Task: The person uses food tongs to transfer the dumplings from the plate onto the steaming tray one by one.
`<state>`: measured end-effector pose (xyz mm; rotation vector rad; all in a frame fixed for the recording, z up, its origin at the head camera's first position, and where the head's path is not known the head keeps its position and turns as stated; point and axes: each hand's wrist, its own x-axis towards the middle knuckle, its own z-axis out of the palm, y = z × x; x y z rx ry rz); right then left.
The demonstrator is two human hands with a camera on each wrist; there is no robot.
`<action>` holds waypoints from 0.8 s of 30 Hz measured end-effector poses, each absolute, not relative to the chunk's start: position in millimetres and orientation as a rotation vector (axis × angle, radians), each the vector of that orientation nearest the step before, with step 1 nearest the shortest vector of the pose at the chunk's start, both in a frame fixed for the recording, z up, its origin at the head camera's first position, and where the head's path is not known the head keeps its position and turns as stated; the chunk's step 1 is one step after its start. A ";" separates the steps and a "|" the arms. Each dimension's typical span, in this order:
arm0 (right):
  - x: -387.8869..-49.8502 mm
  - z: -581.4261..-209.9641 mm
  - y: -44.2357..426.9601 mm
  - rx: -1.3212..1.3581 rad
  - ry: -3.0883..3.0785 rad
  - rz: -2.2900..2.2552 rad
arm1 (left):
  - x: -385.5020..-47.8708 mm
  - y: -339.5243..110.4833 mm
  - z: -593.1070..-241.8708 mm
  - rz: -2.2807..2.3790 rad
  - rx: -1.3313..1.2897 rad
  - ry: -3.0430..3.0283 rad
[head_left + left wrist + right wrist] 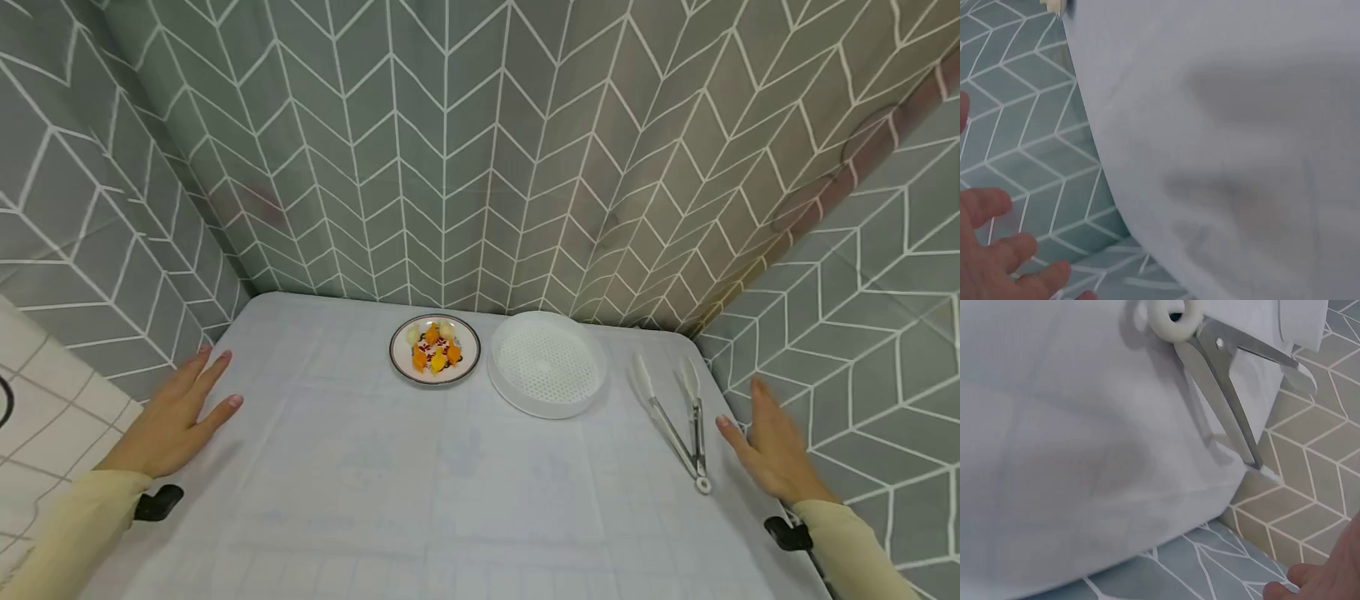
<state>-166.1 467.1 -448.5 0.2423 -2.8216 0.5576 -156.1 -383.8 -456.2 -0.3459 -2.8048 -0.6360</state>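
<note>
My left hand (174, 417) is held over the table's left edge with fingers spread, touching no object; part of it shows in the left wrist view (1004, 250). At the right edge my right hand (780, 450) has its fingers extended and holds nothing; its fingertips appear low in the right wrist view (1316, 581). Nearest to it lie white-tipped metal tongs (678, 442), spread apart, their ring end toward me, also in the right wrist view (1229, 381). Left of them sits a round white perforated tray (547, 365). Beside that, a dark-rimmed plate (402, 360) holds several orange, yellow and pale pieces (438, 360).
A white cloth (450, 475) covers the table. Grey curtains (465, 167) with white chevron lines hang behind it and along both sides. Pale tiles (45, 408) show at the far left. Each wrist wears a small black device (159, 502).
</note>
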 end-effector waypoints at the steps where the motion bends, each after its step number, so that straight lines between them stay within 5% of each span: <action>1: -165.7 -451.3 465.7 0.243 -2.831 0.569 | -158.5 -379.7 -457.1 -0.658 -0.346 -2.810; 8: -171.1 -464.4 456.5 0.189 -2.883 0.668 | -188.1 -329.9 -456.6 -0.849 -0.233 -2.807; 17: -185.1 -477.7 442.9 0.021 -3.036 0.672 | -249.8 -244.5 -465.0 -1.849 0.246 -2.615; 24: -188.5 -486.6 435.4 -0.111 -3.158 0.680 | -281.7 -198.2 -473.0 -2.126 0.502 -2.582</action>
